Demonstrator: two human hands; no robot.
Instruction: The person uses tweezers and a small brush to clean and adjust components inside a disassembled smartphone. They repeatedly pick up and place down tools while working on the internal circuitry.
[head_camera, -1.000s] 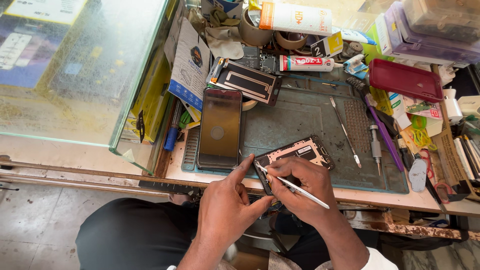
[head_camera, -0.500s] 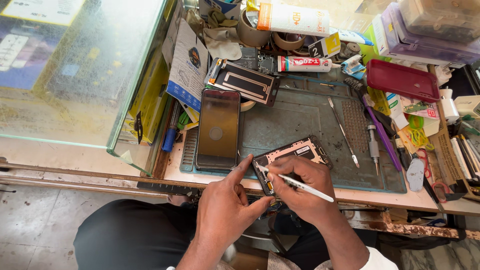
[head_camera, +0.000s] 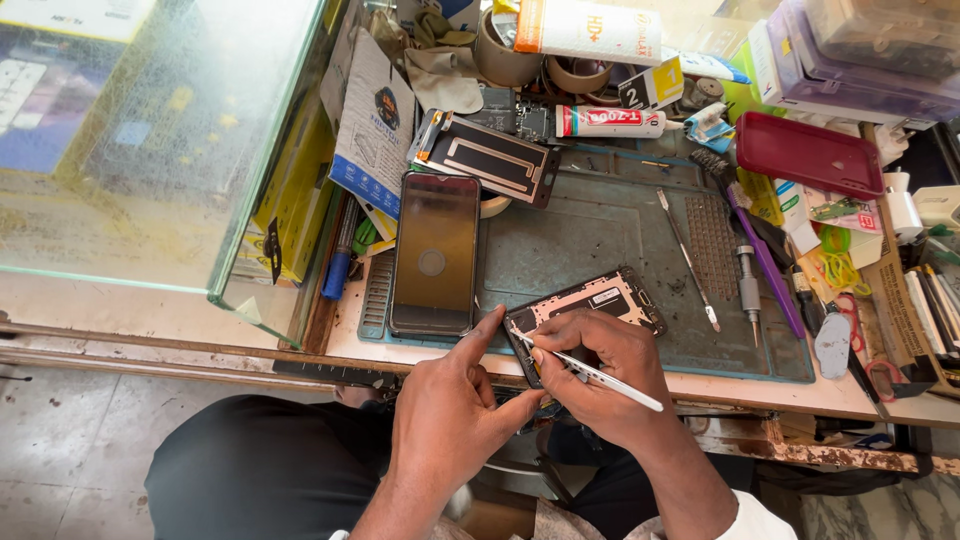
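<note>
An opened phone body (head_camera: 600, 300) lies tilted at the near edge of a grey-green work mat (head_camera: 590, 235), its inner frame facing up. My left hand (head_camera: 455, 410) steadies its near-left corner with forefinger and thumb. My right hand (head_camera: 600, 375) rests over the phone's near end and grips a thin white tool (head_camera: 600, 372) like a pen, its tip at the phone's left corner. A dark phone screen (head_camera: 433, 255) lies flat on the mat to the left.
A glass case (head_camera: 150, 140) fills the left. Another dark phone panel (head_camera: 490, 155), a white glue tube (head_camera: 610, 122), tweezers (head_camera: 685, 255), screwdrivers (head_camera: 750, 280) and a red phone case (head_camera: 810, 155) crowd the bench. Boxes and tape rolls stand at the back.
Both hands stay on the opened phone with only small shifts; the tool remains at its left corner. The view has moved slightly.
</note>
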